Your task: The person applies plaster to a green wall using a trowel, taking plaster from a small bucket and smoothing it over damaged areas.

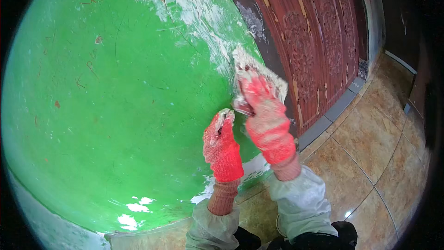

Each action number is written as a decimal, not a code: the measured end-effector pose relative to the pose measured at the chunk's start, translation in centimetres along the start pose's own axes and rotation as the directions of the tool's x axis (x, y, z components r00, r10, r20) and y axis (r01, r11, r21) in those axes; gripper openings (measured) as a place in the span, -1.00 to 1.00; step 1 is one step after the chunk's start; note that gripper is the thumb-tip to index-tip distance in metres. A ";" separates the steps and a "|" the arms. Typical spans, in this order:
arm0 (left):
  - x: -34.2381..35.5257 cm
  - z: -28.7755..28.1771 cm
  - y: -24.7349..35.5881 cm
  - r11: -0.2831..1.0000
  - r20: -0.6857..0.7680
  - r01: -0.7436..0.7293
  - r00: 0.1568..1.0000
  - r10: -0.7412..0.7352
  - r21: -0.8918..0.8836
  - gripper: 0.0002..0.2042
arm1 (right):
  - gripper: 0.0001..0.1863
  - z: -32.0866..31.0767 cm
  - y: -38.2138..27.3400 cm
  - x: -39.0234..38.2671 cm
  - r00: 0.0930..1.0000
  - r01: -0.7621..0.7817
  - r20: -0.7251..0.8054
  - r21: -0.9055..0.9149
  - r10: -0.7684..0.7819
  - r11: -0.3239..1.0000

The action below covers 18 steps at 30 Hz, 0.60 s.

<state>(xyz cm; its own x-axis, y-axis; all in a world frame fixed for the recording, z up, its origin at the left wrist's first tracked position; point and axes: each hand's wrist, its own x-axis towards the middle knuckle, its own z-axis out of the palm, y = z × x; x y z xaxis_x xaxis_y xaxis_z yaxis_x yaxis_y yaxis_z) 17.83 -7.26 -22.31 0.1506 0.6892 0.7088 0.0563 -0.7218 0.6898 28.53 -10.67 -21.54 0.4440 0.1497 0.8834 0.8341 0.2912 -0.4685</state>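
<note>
Head view: our right hand (pixel 262 104) is closed round the white-smeared trowel (pixel 278 85), up by the door frame (pixel 270 60). Its long edge slants from upper left to lower right. Our left hand (pixel 222 147) sits below-left, apart, fingers curled; can't tell if they pinch anything. We face a green wall (pixel 138 111) with white patches (pixel 196 7); carved door (pixel 319 41) right, tiled floor (pixel 370 143) below.

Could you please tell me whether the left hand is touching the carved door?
Apart; the head view shows green wall and the right hand between the left hand and the carved door.
</note>
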 end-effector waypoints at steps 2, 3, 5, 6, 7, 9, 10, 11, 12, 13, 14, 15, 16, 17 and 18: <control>0.2 -0.2 0.2 0.995 0.020 0.017 1.000 -0.019 0.098 -0.78 | -0.38 2.0 -0.6 0.2 0.982 0.069 0.185 -0.571 0.046 0.818; 0.5 -0.2 0.1 0.985 -0.001 -0.080 0.997 0.081 0.151 -0.80 | -0.37 2.6 -0.2 -0.7 0.973 0.064 0.217 -0.599 0.085 0.798; 1.3 -0.9 -0.2 0.962 -0.017 -0.167 0.985 0.174 0.216 -0.82 | -0.39 3.2 0.3 -1.9 0.966 0.102 0.251 -0.597 0.064 0.796; 1.8 -1.1 -0.3 0.912 0.047 -0.294 0.955 0.293 0.287 -0.82 | -0.42 3.0 0.8 -2.2 0.960 0.154 0.279 -0.612 0.029 0.776; 2.2 -1.0 -0.3 0.840 0.118 -0.416 0.908 0.401 0.347 -0.80 | -0.42 2.9 1.1 -2.4 0.959 0.147 0.282 -0.580 0.028 0.801; 2.5 -0.2 0.7 0.870 0.111 -0.379 0.925 0.363 0.316 -0.79 | -0.42 2.9 2.2 -3.3 0.949 0.178 0.314 -0.634 0.040 0.753; 2.6 -0.1 1.3 0.887 0.109 -0.347 0.938 0.330 0.304 -0.78 | -0.43 3.0 2.3 -3.8 0.939 0.201 0.339 -0.670 0.054 0.715; 2.7 0.0 1.5 0.885 0.112 -0.350 0.937 0.331 0.308 -0.78 | -0.45 3.3 1.7 -4.4 0.941 0.173 0.328 -0.683 0.088 0.709; 2.8 0.1 1.7 0.777 0.217 -0.481 0.876 0.430 0.405 -0.77 | -0.45 3.6 2.0 -5.3 0.941 0.169 0.327 -0.681 0.090 0.712; 2.8 0.3 1.7 0.643 0.325 -0.602 0.798 0.507 0.474 -0.77 | -0.46 3.9 2.3 -5.9 0.951 0.169 0.303 -0.678 0.063 0.715; 3.1 0.7 1.2 0.642 0.324 -0.604 0.797 0.510 0.473 -0.77 | -0.47 4.0 2.7 -6.2 0.959 0.169 0.280 -0.675 0.037 0.718; 3.5 1.1 0.1 0.649 0.376 -0.631 0.775 0.507 0.425 -0.75 | -0.46 4.0 3.2 -6.5 0.936 0.216 0.347 -0.695 0.057 0.686; 3.8 1.6 -0.6 0.660 0.424 -0.653 0.752 0.505 0.372 -0.73 | -0.46 4.3 3.8 -6.9 0.936 0.220 0.348 -0.698 0.054 0.682; 3.8 1.6 -0.6 0.651 0.422 -0.659 0.748 0.513 0.377 -0.73 | -0.46 5.1 4.2 -7.5 0.963 0.141 0.265 -0.647 0.048 0.750; 3.5 1.4 -0.5 0.638 0.449 -0.648 0.757 0.475 0.417 -0.71 | -0.46 5.7 4.5 -7.9 0.982 0.066 0.182 -0.581 0.051 0.811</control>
<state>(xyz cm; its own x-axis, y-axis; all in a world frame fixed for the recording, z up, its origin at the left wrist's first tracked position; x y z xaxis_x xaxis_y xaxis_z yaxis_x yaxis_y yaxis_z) 19.76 -4.61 -20.37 0.5840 0.1500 0.7978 0.3498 -0.9334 -0.0806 26.87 -5.17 -30.58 0.4185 0.3341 0.8445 0.8961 -0.3033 -0.3240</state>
